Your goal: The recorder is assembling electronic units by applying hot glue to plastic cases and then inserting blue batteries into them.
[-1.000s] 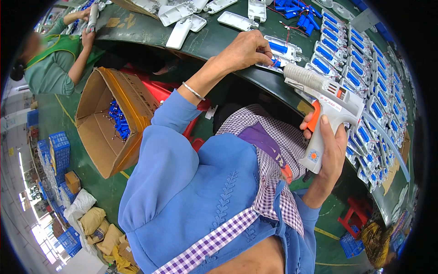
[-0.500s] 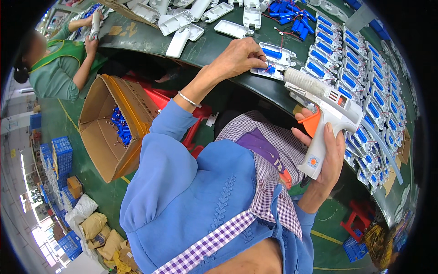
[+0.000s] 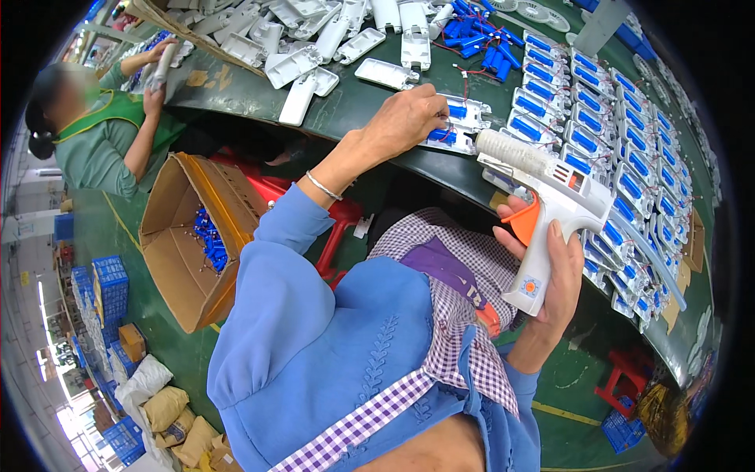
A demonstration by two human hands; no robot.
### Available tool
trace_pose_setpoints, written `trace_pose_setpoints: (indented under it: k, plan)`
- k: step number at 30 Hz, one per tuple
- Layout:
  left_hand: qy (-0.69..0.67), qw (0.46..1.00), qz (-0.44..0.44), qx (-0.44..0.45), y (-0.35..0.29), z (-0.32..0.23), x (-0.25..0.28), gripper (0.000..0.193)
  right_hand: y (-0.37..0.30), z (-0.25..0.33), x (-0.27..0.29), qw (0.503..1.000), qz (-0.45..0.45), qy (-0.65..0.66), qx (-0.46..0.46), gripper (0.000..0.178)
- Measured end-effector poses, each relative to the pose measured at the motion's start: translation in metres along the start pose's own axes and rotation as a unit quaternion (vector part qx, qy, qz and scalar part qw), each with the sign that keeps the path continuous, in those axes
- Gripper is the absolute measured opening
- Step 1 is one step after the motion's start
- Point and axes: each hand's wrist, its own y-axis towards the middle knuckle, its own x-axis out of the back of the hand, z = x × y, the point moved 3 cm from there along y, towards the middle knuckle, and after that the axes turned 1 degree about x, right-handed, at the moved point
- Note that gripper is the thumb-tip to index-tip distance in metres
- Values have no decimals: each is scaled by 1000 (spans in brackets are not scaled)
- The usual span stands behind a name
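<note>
green workbench (image 3: 377, 102), one glue gun (image 3: 550, 212) in right hand (image 3: 550, 283), left hand (image 3: 405, 122) on one white casing (image 3: 460, 126)

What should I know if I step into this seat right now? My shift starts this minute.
Left hand: fingers pinching a white tray with blue cells at the green bench edge.
Right hand: gripping a white glue gun, orange trigger, nozzle pointed at that tray.
Done: rows of filled trays lie to the right.
Left: empty white shells and loose blue cells wait farther back.
</note>
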Motion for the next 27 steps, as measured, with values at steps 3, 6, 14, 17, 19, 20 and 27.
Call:
trace_pose_setpoints:
  k: [3,6,14,17,19,20,27]
  plan:
    - [-33,999,2,22,-1,4,-1,14,-1,2,1,1000,-1,0,5,43]
    - [-40,999,9,31,1,2,0,14,-1,2,1,1000,0,8,8,43]
    - [-20,1000,15,-16,9,1,-4,11,-3,6,3,999,-4,37,11,41]
    - [-21,999,39,20,5,0,3,12,-2,5,5,996,23,80,9,39]
    - [-22,999,31,33,2,0,4,10,0,4,5,995,22,93,3,40]
    - [-25,999,37,31,2,-1,6,10,-1,5,5,996,21,91,7,40]
    - [-27,1000,-1,8,18,-13,11,7,-10,27,14,988,-20,126,88,43]
